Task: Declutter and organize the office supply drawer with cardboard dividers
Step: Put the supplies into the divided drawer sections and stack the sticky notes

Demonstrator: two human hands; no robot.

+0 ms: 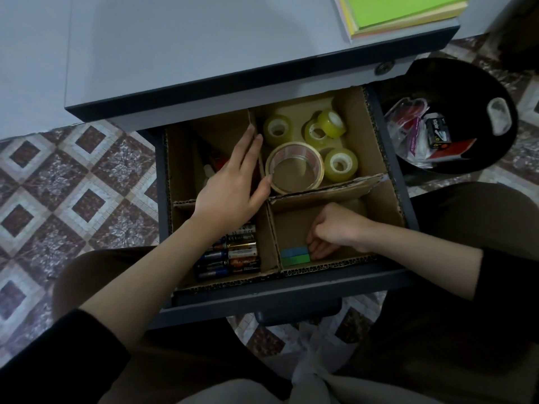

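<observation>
From the head view, your left hand (233, 185) lies released, fingers straight, along the upright strip of the cardboard dividers (329, 188) inside the open drawer (262, 294). Its thumb tip is just at the edge of the large tape roll (296, 169), and I cannot tell if it touches the roll. Past the thumb side sit four small tape rolls (339, 164), one of them tilted against another. Under your left palm, something white and something red show in the dim far compartment, too hidden to identify. Beneath your left wrist and forearm the batteries (233, 255) lie in a row, the farthest ones covered by your arm. Your right hand (335, 228) is down in the compartment nearest you, fingers curled, with its fingertips (313, 249) against the end of the blue and green blocks (294, 256). The knuckles hide the grip, so I cannot tell whether it is grasping the blocks or only touching them. Well beyond your right hand, outside the drawer, a black bin (466, 83) holds wrappers and packets too blurred to read. Far beyond both hands, on the desk (204, 39), a stack of coloured paper (402, 16) is cut off by the top edge.
</observation>
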